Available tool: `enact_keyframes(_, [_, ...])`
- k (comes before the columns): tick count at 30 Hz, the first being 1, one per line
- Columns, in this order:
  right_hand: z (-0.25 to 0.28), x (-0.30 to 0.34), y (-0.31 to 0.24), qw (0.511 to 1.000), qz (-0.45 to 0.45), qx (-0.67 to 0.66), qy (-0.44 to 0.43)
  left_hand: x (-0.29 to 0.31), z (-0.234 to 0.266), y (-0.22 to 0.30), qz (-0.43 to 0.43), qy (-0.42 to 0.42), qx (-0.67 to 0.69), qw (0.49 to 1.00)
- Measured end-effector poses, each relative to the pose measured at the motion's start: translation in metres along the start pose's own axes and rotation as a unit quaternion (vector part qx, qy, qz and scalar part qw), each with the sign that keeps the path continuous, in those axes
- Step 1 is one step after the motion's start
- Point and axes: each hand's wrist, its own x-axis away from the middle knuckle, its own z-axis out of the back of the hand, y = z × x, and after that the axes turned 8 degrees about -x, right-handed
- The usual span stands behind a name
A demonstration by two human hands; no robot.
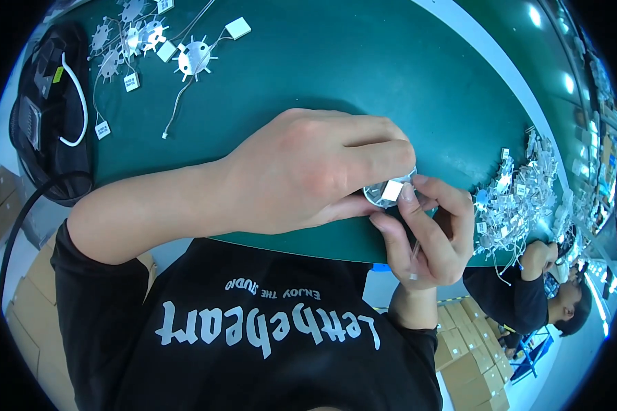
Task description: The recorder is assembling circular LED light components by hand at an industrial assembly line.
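Holds the round silver piece [375,194] pinched between thumb and fingers of the left hand [322,163], just beyond and left of the right hand [428,241], with a right fingertip touching its white block [392,190], right-hand pinch impossible to tell.

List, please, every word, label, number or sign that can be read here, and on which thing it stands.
Black shirt: large and small white lettering, upside down here; readable, but I don't copy it out.
White blocks at upper left and in the right pile: print too small to read.
Yellow label at far left: too small to read.
Held white block: no readable print.
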Motion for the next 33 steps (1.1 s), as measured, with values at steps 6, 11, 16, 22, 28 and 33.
enact_keyframes(6, [0.009,0.001,0.012,0.999,0.028,-0.016,-0.020,0.001,0.002,0.002,-0.020,-0.015,-0.025,0.999])
enact_keyframes(11, [0.014,0.016,0.015,0.999,-0.040,-0.017,0.024,0.001,0.003,0.001,-0.026,-0.024,-0.024,0.999])
enact_keyframes(16, [0.019,0.016,0.016,0.997,-0.029,0.063,-0.041,0.001,0.003,0.000,-0.034,-0.020,-0.023,0.999])
enact_keyframes(22, [0.028,-0.014,-0.005,0.995,-0.086,-0.029,0.030,-0.004,0.001,-0.001,-0.138,0.042,-0.021,0.989])
enact_keyframes(28, [0.041,-0.043,0.003,0.859,-0.273,-0.428,-0.058,-0.019,0.017,0.002,0.011,0.043,0.209,0.977])
enact_keyframes(33, [0.046,-0.096,0.011,0.861,-0.343,-0.353,-0.129,-0.015,0.022,-0.002,0.257,-0.036,0.461,0.848])
